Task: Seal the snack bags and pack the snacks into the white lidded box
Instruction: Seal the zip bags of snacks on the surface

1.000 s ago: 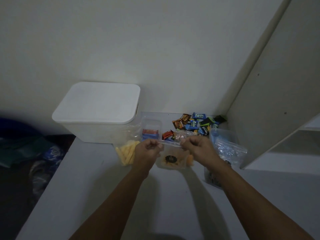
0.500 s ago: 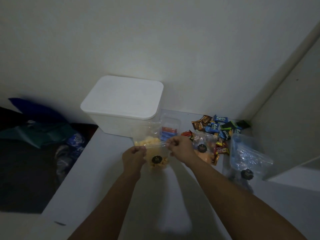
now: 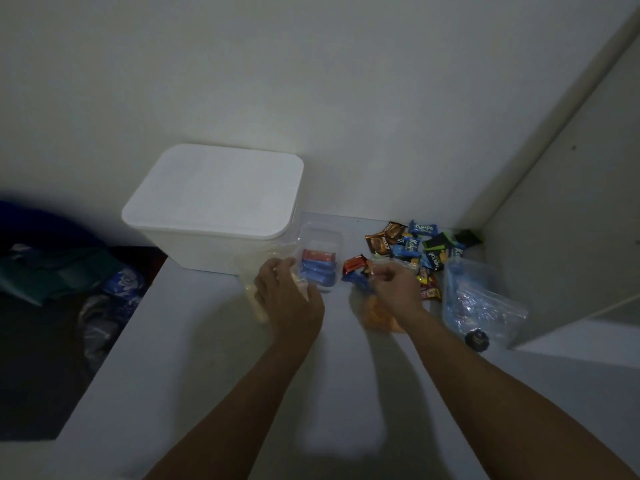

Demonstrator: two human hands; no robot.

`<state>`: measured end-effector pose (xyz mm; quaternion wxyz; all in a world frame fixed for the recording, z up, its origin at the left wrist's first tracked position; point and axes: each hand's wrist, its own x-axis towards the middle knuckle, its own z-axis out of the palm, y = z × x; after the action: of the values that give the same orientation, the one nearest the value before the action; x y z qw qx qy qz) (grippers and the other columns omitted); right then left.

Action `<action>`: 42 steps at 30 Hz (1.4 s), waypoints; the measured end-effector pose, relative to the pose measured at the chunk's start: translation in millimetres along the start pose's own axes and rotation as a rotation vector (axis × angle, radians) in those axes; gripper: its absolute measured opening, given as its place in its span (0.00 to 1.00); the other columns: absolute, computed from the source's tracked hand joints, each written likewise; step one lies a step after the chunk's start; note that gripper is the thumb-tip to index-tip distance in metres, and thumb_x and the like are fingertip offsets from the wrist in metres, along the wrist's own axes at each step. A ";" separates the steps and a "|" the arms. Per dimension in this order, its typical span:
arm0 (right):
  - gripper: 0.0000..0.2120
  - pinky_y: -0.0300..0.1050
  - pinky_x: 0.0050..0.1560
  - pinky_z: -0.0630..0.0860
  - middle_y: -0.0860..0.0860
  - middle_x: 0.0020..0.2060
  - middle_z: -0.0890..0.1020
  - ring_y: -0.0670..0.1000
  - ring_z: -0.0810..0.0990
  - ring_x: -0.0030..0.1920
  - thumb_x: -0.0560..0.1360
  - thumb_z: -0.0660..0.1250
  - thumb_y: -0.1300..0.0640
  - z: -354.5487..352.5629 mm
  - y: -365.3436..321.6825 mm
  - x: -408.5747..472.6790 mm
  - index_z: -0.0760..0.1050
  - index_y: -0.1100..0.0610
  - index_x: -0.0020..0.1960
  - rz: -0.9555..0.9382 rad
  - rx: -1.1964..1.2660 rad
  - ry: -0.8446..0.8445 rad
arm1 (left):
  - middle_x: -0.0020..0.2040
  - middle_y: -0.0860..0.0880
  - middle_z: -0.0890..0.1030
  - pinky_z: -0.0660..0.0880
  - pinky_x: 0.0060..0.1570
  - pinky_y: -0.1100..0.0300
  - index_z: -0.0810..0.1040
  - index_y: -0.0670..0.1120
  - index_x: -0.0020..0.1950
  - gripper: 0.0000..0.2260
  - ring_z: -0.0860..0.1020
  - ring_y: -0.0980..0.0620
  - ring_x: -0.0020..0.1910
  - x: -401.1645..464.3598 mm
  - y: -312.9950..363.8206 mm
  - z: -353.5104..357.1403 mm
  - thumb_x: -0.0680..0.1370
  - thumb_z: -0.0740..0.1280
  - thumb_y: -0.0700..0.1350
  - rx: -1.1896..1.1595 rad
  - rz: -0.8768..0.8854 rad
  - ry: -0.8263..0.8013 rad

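Left hand [image 3: 287, 299] resting on a pale snack bag [image 3: 254, 299], fingers relaxed, right hand [image 3: 394, 289] pinching the orange snack bag [image 3: 375, 315], white lidded box [image 3: 214, 206] closed at the worktop's [image 3: 207, 375] back edge.

Bare tabletop [image 3: 214, 375] in lower half of frame, around my forearms: open passage. White lidded box [image 3: 214, 209] blocks centre-left, lid on, against wall. Clear tub [image 3: 320, 261] of wrapped bars just right of box, touching my left hand [image 3: 287, 296]. Gap between my hands narrow. Wrapper pile [image 3: 415, 244] fills centre-right corner. Crumpled clear bag [image 3: 481, 299] and cabinet panel [image 3: 571, 220] close off right side. Tabletop edge drops away at left.
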<state>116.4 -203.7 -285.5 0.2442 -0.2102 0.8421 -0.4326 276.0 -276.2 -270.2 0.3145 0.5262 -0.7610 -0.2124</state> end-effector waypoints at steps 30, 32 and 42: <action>0.10 0.43 0.49 0.78 0.50 0.44 0.83 0.49 0.81 0.46 0.78 0.64 0.61 -50.8 41.1 -1.1 0.81 0.58 0.55 -0.139 0.014 0.101 | 0.42 0.54 0.78 0.76 0.40 0.69 0.74 0.50 0.47 0.09 0.77 0.59 0.41 0.6 45.0 66.3 0.78 0.63 0.35 -0.548 -0.142 -0.722; 0.10 0.36 0.46 0.79 0.50 0.43 0.83 0.46 0.81 0.43 0.78 0.64 0.63 -53.5 37.8 -12.5 0.81 0.58 0.56 -0.176 0.067 0.060 | 0.39 0.51 0.76 0.77 0.47 0.65 0.73 0.46 0.41 0.10 0.76 0.58 0.37 -1.4 39.4 64.2 0.79 0.61 0.34 -0.517 -0.173 -0.729; 0.11 0.26 0.40 0.76 0.46 0.42 0.84 0.35 0.81 0.41 0.76 0.65 0.67 -67.3 17.2 -42.7 0.82 0.55 0.51 -0.278 0.277 0.022 | 0.45 0.55 0.82 0.77 0.45 0.70 0.79 0.54 0.49 0.09 0.81 0.62 0.43 -8.3 41.8 18.8 0.78 0.66 0.40 -0.711 -0.126 -0.447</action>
<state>107.8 -128.2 -256.0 0.1996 -0.2843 0.7398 -0.5763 237.0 -253.7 -258.4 0.2899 0.3714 -0.6562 -0.5895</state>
